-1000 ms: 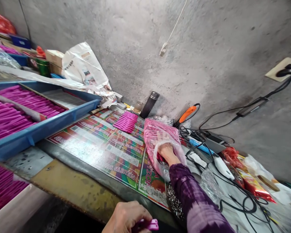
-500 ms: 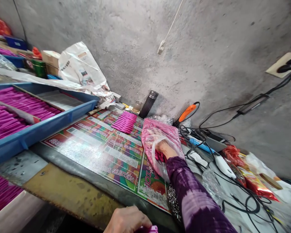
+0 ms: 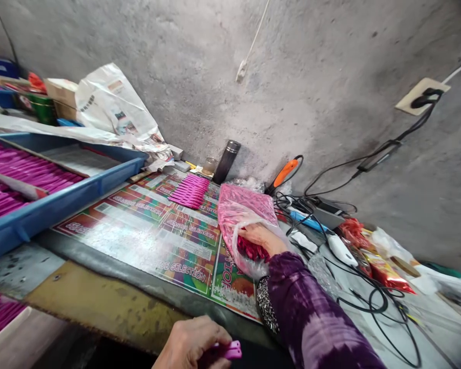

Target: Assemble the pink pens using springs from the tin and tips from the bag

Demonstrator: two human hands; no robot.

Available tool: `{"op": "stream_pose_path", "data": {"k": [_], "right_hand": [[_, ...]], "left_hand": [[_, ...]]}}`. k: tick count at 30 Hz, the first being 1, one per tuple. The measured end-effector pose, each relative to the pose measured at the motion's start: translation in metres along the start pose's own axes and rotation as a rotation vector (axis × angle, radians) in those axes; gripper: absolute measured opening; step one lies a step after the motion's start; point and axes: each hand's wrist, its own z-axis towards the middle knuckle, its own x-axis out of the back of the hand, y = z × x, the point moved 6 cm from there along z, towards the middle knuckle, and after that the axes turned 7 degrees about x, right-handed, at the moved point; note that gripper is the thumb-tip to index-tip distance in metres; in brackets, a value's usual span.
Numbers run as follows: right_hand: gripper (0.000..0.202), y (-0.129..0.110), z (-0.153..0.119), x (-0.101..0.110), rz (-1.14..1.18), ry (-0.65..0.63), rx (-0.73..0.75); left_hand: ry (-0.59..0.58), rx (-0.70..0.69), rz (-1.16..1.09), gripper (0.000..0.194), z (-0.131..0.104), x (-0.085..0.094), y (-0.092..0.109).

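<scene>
My left hand [image 3: 195,342] is at the front edge of the table, its fingers closed round a pink plastic piece [image 3: 232,350] whose end with small holes sticks out to the right. My right hand [image 3: 264,239], in a purple sleeve, reaches into the mouth of a clear plastic bag [image 3: 246,202]. Dark pink pieces [image 3: 251,250] lie in the bag below this hand; its fingertips are hidden, so I cannot tell whether it grips any. Left of the bag, a neat row of pink plastic pieces [image 3: 190,190] lies on the printed sheet [image 3: 176,246].
On the left stands a blue tray [image 3: 88,182] of pink pieces. At the wall are a black flask [image 3: 227,161], a small glass jar [image 3: 209,166] and an orange-handled tool [image 3: 285,172]. Black cables [image 3: 372,302] and a red packet [image 3: 388,271] clutter the right side. A container [image 3: 264,305] of small shiny bits sits by my right forearm.
The view has shifted slightly right. My left hand has risen a little further into view, showing more of the pink piece. My right hand stays in the bag, whose mouth gapes wider.
</scene>
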Motion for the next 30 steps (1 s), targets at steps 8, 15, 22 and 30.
{"op": "stream_pose_path", "data": {"k": [8,15,22,30], "right_hand": [[0.030,-0.003,-0.057,0.002,0.056,-0.076,-0.136],[0.039,-0.006,-0.086,0.025,0.176,0.105,-0.111],[0.033,-0.003,-0.125,0.038,0.219,0.275,-0.125],[0.022,-0.002,-0.162,0.039,0.123,0.367,-0.236]], "left_hand": [[0.030,0.129,-0.014,0.012,0.001,0.001,0.006],[0.040,0.213,-0.025,0.009,-0.002,0.000,0.003],[0.024,0.260,0.005,0.010,0.000,0.004,0.005],[0.007,0.285,0.052,0.013,0.002,0.005,0.007]]}}
